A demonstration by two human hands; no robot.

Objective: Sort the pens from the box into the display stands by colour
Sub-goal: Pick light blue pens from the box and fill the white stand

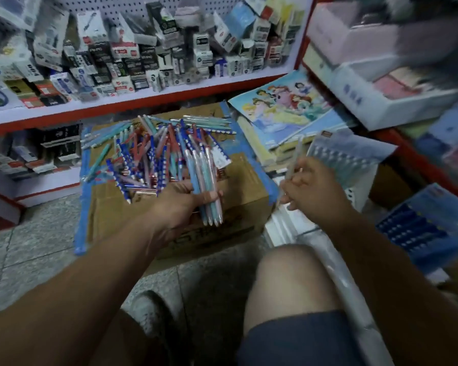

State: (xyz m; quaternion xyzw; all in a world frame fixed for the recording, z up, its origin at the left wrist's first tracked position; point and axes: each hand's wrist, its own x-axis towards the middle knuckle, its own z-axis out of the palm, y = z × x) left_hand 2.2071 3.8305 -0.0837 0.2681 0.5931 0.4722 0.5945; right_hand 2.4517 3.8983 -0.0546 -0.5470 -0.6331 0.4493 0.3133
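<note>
A heap of loose pens (148,151), blue with white dots, red and teal, lies on a closed cardboard box (238,207) on the floor. My left hand (180,207) is over the box's front and grips a bundle of pastel pens (205,180), tips pointing toward me. My right hand (312,191), to the right of the box, pinches a single pale pen (292,165) held almost upright. A pale blue display stand (347,154) with rows of holes stands just behind that hand. A darker blue stand (423,228) lies at the far right.
A red-edged shelf (143,99) crammed with small stationery boxes runs across the back. Princess-print notebooks (286,109) are stacked to the box's right. White trays (376,99) sit on the right-hand shelf. My bare knee (294,281) and a shoe (148,310) are on the tiled floor in front.
</note>
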